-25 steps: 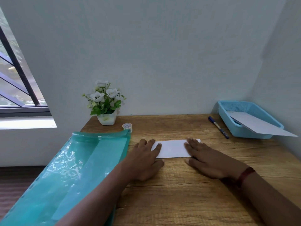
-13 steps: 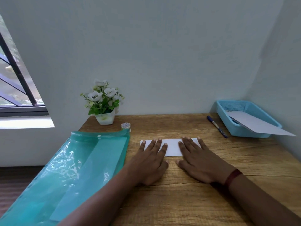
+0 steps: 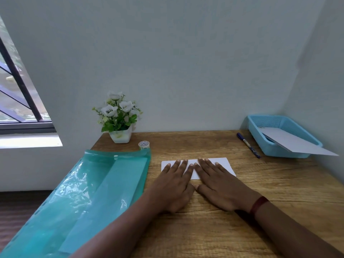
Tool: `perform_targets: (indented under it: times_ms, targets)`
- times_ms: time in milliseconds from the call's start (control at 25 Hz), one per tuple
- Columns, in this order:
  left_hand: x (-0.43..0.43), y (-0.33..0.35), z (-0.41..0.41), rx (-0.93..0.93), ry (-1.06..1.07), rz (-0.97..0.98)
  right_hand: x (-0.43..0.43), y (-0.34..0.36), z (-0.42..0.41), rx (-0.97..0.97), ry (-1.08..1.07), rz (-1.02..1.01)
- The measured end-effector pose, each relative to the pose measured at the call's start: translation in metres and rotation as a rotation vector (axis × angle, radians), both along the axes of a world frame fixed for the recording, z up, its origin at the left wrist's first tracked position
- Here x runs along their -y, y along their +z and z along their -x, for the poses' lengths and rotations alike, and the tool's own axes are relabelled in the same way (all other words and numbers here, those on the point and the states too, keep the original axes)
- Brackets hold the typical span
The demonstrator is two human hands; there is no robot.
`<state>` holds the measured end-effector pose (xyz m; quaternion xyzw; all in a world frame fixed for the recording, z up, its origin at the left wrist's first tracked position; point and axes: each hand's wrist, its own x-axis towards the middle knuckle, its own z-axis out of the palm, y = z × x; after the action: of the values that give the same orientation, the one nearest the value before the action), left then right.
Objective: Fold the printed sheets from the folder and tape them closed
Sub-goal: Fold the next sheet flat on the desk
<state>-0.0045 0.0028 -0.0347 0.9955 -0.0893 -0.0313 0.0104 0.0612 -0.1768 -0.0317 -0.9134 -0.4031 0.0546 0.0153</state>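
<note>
A folded white sheet [image 3: 226, 165] lies flat on the wooden desk [image 3: 204, 229], a narrow strip running left to right. My left hand [image 3: 174, 185] and my right hand [image 3: 219, 185] rest palm-down on it, side by side at its middle, fingers spread and flat. They hide the strip's centre; its two ends show. A teal plastic folder [image 3: 74, 198] lies open at the left, with a sheet inside. A small roll of tape [image 3: 143, 145] stands just beyond the folder's far corner.
A white pot of artificial flowers [image 3: 119, 120] stands at the back left. A blue pen [image 3: 248, 145] lies at the back right beside a light-blue basket [image 3: 268, 146] that holds a white sheet [image 3: 297, 144] jutting over its rim. Walls close the back and right.
Both hands have slid inward along the folded sheet, from its two ends to its middle, where they now nearly touch. The sheet has stayed flat in place.
</note>
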Motion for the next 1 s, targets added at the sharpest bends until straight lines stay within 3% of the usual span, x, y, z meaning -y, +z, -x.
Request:
perform_targets:
  times_ms: [400, 600, 840, 1000]
  targets:
    - [-0.014, 0.009, 0.001, -0.098, 0.137, 0.033, 0.02, 0.001, -0.014, -0.045, -0.163, -0.018]
    - [-0.025, 0.014, -0.002, -0.02, 0.106, 0.017, 0.028, 0.007, -0.021, -0.002, -0.136, -0.039]
    - [-0.05, 0.025, -0.003, 0.07, 0.14, 0.259, 0.048, 0.018, -0.033, -0.038, -0.138, -0.297]
    - [-0.051, 0.027, -0.004, 0.046, 0.155, 0.313, 0.051, 0.017, -0.037, -0.09, -0.119, -0.311]
